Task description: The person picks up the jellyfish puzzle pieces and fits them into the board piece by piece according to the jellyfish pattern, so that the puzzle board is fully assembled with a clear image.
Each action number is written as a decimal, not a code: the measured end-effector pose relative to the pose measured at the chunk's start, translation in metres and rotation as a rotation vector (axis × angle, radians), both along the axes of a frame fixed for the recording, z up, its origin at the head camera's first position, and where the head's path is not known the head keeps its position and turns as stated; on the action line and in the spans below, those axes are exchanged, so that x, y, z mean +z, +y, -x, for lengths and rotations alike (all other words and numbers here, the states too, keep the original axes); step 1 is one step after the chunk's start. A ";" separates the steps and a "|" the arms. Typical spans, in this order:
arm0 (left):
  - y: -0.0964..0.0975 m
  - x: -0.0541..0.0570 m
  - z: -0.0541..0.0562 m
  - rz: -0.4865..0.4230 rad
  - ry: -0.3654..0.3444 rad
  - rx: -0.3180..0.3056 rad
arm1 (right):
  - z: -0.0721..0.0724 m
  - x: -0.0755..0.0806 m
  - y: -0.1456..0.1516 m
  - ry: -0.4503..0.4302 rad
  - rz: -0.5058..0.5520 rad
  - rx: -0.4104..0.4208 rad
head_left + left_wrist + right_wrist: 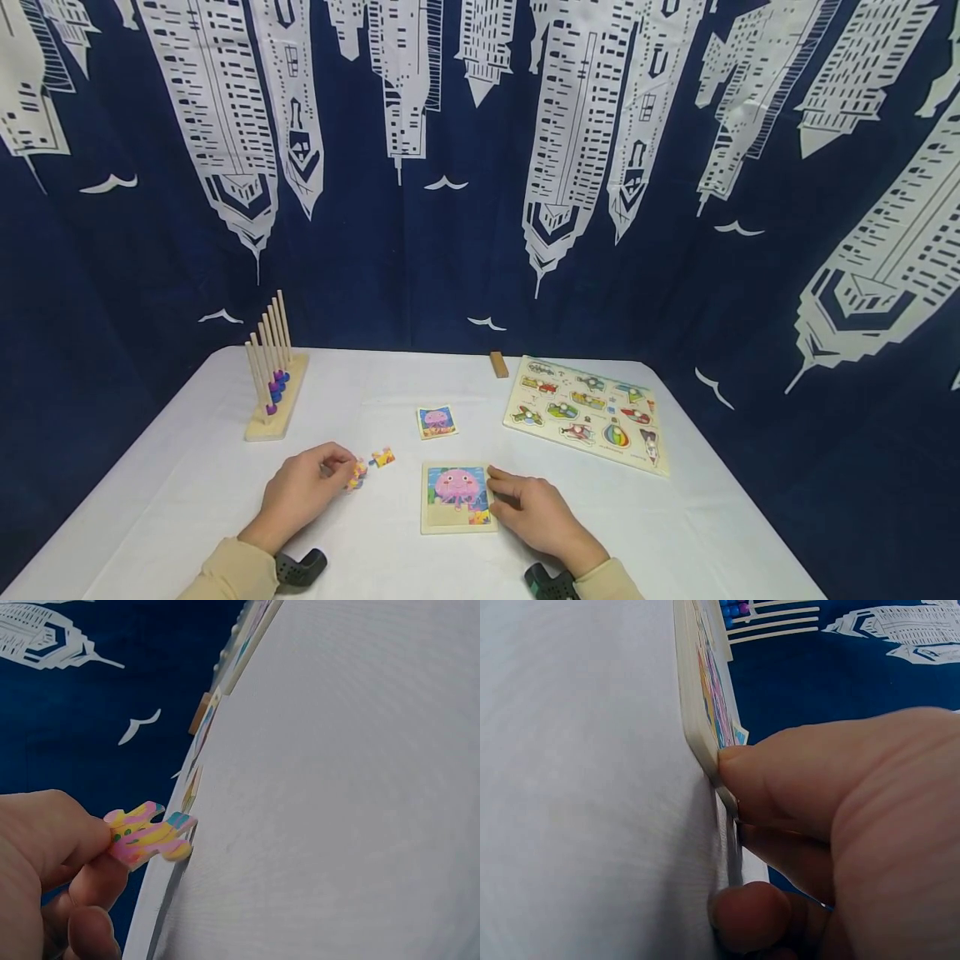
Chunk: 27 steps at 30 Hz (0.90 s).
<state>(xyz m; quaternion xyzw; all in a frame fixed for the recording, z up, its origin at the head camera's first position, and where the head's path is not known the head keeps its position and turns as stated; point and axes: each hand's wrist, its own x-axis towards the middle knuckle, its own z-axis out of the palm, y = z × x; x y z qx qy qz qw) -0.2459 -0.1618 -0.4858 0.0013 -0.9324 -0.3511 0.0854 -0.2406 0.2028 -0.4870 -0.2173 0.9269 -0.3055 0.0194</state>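
Note:
My left hand [303, 487] pinches a pink and yellow jigsaw piece [146, 836] between thumb and fingers, just above the white table. A second loose jigsaw piece [383, 457] lies on the cloth beyond it. In front of me sits a square wooden puzzle board [438, 527] with a pink jellyfish picture. Its lower left part shows bare wood, while a yellow piece fills the lower right corner. At the board's right edge, my right hand [536, 512] grips the rim, the thumb against its corner in the right wrist view.
Behind the board lies a small jellyfish picture card [437, 422]. A pegged wooden stand [277, 417] with blue and purple beads is at the left. Back right are a knobbed vehicle puzzle [588, 412] and a small brown block [498, 364]. A dark blue patterned curtain [360, 267] hangs behind.

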 end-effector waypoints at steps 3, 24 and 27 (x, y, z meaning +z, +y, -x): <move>0.000 0.001 -0.001 -0.024 0.007 0.004 | 0.000 0.000 0.000 0.000 -0.001 0.001; 0.006 0.004 -0.003 -0.097 0.049 -0.023 | 0.001 0.000 0.002 -0.010 0.014 0.006; 0.012 0.007 -0.004 -0.167 0.039 -0.039 | 0.001 -0.001 0.001 -0.010 0.025 0.004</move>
